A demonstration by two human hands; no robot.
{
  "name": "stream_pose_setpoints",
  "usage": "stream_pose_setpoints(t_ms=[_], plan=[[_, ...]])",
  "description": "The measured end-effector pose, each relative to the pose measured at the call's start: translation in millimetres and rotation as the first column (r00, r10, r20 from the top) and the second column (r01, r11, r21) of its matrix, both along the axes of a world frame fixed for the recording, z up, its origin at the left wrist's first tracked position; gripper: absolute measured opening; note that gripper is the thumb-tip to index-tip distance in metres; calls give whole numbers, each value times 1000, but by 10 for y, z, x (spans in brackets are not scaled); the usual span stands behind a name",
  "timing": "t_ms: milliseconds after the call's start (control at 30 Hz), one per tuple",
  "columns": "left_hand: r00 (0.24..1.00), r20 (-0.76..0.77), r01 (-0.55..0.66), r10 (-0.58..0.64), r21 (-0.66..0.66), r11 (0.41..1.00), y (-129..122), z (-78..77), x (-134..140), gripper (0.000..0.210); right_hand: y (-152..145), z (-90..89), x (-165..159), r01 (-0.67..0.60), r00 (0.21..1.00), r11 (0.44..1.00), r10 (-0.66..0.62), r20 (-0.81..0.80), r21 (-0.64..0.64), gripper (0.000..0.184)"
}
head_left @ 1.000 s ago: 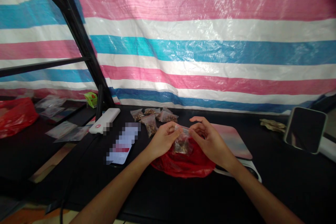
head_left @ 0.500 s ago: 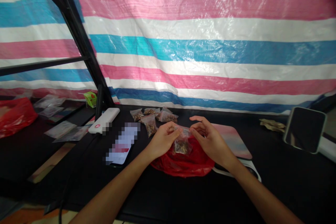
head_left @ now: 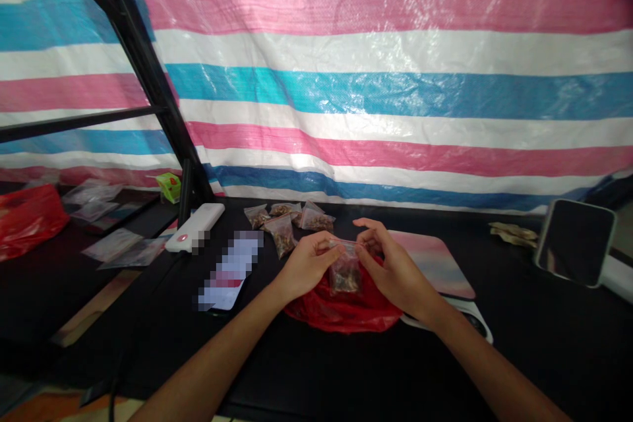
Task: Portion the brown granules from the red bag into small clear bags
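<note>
Before a pink, white and blue striped plastic sheet (head_left: pixel 376 93), my head feed shows the left hand (head_left: pixel 307 265) and right hand (head_left: pixel 396 270) pinching the rim of a small clear plastic bag of brown bits (head_left: pixel 346 277) between them, above a crumpled red plastic bag (head_left: pixel 341 318). Since the earlier frame, the small one hangs squarer, rim straighter: a more even hold, I judge.

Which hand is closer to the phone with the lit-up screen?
Left. The left hand is right of the lit phone, apart from it; the right hand is farther right, across the small bag both pinch.
</note>
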State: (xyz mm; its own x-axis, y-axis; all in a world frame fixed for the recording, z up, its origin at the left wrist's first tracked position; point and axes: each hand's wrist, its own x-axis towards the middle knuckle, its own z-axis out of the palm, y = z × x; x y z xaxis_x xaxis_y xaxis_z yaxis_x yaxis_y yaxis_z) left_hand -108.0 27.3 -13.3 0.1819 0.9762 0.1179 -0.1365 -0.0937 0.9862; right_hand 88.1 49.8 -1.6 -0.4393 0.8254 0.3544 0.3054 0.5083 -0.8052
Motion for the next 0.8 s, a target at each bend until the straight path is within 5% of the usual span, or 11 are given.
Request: stream_pose_setpoints(t_ms=[467,600,700,800], plan=[[994,-106,-11,22,107,994,-21,24,-42,26,-89,106,6,-75,997,997,74,28,18,42],[982,73,-175,172,43,984,20,90,-80,31,40,173,112,101,994,981,-106,21,166,40],[915,199,-351,350,-34,936,107,115,-192,36,232,208,353,383,868,860,-460,187,337,33],[879,280,-362,386,-136,922,191,56,-280,34,396,213,611,443,606,796,-605,516,414,42]])
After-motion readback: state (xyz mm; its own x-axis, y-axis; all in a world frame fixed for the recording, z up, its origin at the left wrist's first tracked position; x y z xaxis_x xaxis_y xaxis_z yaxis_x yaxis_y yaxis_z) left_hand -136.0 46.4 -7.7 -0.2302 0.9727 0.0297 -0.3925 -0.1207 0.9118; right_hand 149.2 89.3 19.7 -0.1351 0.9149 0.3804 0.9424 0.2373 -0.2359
